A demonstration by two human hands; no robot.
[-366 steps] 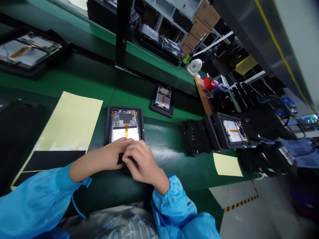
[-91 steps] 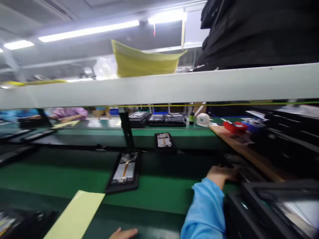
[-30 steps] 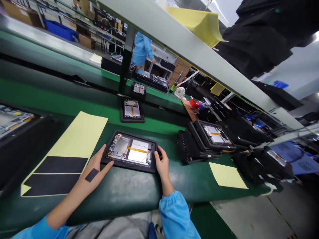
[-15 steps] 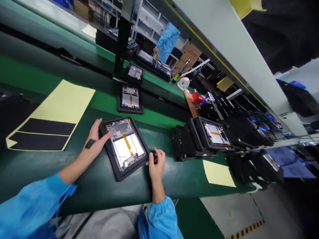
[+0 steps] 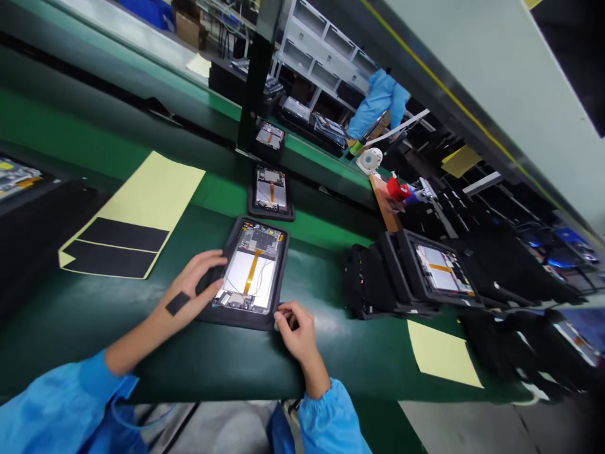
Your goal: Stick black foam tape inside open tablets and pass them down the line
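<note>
On the green workbench (image 5: 312, 359), an opened tablet (image 5: 250, 271) lies in a black tray (image 5: 280, 271) directly ahead, the left hand (image 5: 191, 284) resting open, unclenched, against the tray's left rim, and the right hand (image 5: 295, 331) curled at its near right corner, its grip impossible to tell.

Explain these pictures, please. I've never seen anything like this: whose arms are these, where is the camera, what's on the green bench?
There is no machine here: these are a person's own bare arms, filmed by a camera worn on the head, looking forward and down. The left hand rests on the edge of an opened tablet in a black frame, its circuit board and orange ribbon showing. A small black strip sits on the back of that hand. The right hand has its fingers at the frame's lower edge. On the green workbench also lie a yellow sheet bearing black strips and another opened tablet.
</note>
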